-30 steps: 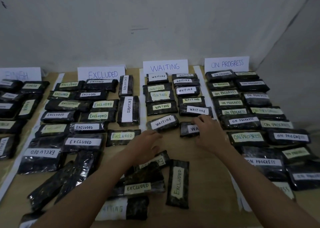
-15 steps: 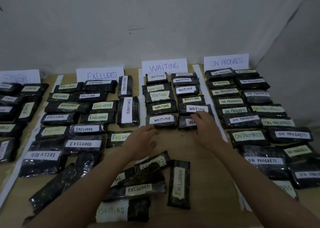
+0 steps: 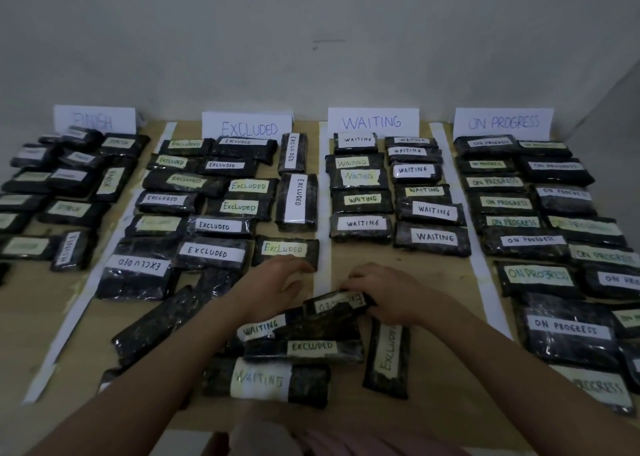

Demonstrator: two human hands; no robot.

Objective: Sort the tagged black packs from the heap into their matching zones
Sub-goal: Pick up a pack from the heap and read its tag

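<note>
Both forearms reach in from the near edge of the desk (image 3: 433,320), hands over the heap (image 3: 304,348). My right hand (image 3: 388,294) is palm down, fingers (image 3: 360,279) curled round the far end of the top pack (image 3: 337,305), tagged EXCLUDED upside down, lying tilted on the heap. My left hand (image 3: 277,282) is palm down just beside it, fingers loosely spread, fingertips touching the nearest pack (image 3: 285,251) of the EXCLUDED zone.

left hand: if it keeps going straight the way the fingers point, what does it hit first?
Likely the EXCLUDED pack with the yellow tag: the left hand points up and slightly right, fingertips at that pack's near edge. Contact is unclear from this view.
</note>
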